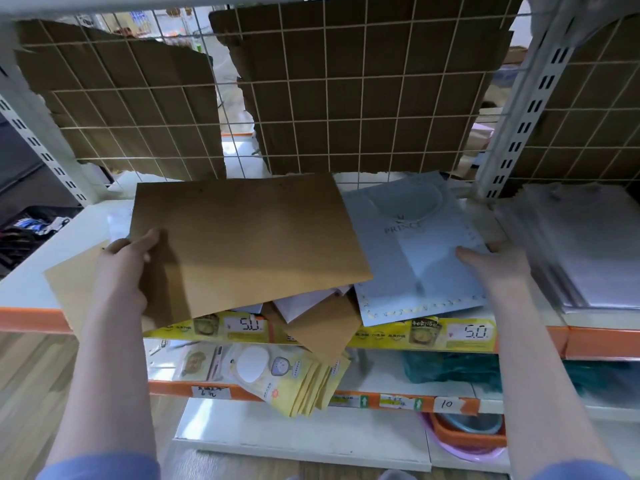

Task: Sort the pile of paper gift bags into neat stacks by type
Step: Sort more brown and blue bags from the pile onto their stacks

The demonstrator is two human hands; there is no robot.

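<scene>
Left of centre: left hand (130, 252) gripping the near left edge of a large flat brown paper bag (242, 240), thumb on top, remaining fingers curled out of sight beneath; bag lifted and tilted above the white shelf (41, 258), covering part of the pile. Right of centre: right hand (491, 261) pinching the right edge of a pale blue-grey gift bag (412, 251) printed with a crown and "PRINCE", thumb pressed flat on top, other fingers hidden below. Blue-grey bag lying flat, its left edge tucked under the brown one. Lower centre: smaller kraft bags (322, 327) and a white one (304, 303) jumbled beneath, one kraft corner hanging over the shelf's front edge. Lower left: a lighter tan sheet (74, 282) flat on the shelf under the left wrist. Far right: a blurred stack of white and grey bags (588, 251). Along the shelf front: yellow price strip (450, 336) marked 5.0. Below: yellow packets (294, 382) fanned on the lower shelf. Top of frame: wire grid (311, 98) backed with torn cardboard.
</scene>
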